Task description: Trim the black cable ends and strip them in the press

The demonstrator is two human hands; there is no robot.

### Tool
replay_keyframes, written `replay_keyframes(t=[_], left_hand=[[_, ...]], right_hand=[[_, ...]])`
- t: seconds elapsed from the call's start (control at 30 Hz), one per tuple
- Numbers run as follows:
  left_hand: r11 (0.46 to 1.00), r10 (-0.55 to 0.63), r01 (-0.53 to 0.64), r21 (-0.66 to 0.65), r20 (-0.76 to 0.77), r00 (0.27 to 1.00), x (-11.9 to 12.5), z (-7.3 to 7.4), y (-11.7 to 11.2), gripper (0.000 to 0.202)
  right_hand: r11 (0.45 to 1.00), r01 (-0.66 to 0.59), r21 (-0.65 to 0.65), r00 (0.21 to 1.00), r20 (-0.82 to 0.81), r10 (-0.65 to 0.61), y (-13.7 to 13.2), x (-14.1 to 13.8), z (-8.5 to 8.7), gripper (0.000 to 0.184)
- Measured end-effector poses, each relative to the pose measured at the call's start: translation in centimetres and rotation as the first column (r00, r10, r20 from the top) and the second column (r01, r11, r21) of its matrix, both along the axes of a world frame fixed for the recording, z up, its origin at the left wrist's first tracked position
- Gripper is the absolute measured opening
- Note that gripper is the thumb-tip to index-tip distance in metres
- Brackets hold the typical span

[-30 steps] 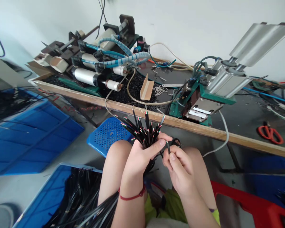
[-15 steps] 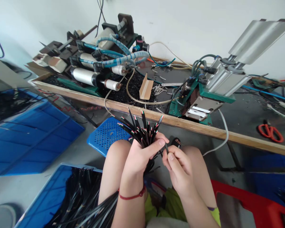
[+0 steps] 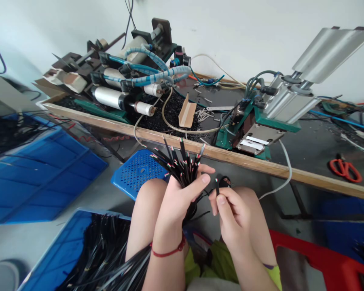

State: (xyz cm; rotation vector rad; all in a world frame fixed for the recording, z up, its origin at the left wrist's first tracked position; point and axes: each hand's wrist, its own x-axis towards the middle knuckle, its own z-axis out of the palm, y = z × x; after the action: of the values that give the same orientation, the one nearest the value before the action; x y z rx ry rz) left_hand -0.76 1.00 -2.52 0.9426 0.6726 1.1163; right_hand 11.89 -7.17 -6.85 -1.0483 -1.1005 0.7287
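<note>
One wire [image 3: 217,187] has moved off the left hand [image 3: 179,197], wrapped round a bunch [image 3: 183,171]; right hand [image 3: 233,211] pinches that wire, pointing longways toward the table [image 3: 309,149].

Red-hndl scissors [image 3: 346,170] on blk benchtop [image 3: 312,147]

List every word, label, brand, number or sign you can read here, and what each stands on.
No readable text anywhere in this view.
Round gauge-like part behind the bench: any markings are too small to read.
White strips on the right-hand machine: no lettering can be made out.
Black cables in the left hand: no print can be made out.
</note>
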Motion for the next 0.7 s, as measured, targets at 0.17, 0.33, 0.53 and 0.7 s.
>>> replay_keyframes(t=[0.17, 0.33, 0.53, 0.7], left_hand=[[0.983, -0.183, 0.183, -0.020, 0.003, 0.983, 0.2, 0.5, -0.1, 0.029], [0.995, -0.104, 0.104, -0.006, -0.057, 0.993, 0.2, 0.4, -0.1, 0.015], [0.998, 0.050, -0.046, 0.038, -0.114, 0.992, 0.5, -0.2, 0.0, 0.014], [0.977, 0.211, -0.212, -0.009, -0.067, 0.975, 0.7, -0.4, 0.5, 0.015]], right_hand=[[0.999, 0.033, 0.038, 0.994, 0.099, -0.036, 0.1, -0.2, 0.3, 0.029], [0.997, 0.074, 0.016, 0.988, 0.135, -0.075, 0.0, -0.4, -0.1, 0.025], [0.990, 0.124, 0.068, 0.962, 0.234, -0.137, 0.3, -0.7, 0.0, 0.021], [0.992, 0.126, 0.012, 0.986, 0.106, -0.127, 0.2, -1.1, 0.0, 0.027]])
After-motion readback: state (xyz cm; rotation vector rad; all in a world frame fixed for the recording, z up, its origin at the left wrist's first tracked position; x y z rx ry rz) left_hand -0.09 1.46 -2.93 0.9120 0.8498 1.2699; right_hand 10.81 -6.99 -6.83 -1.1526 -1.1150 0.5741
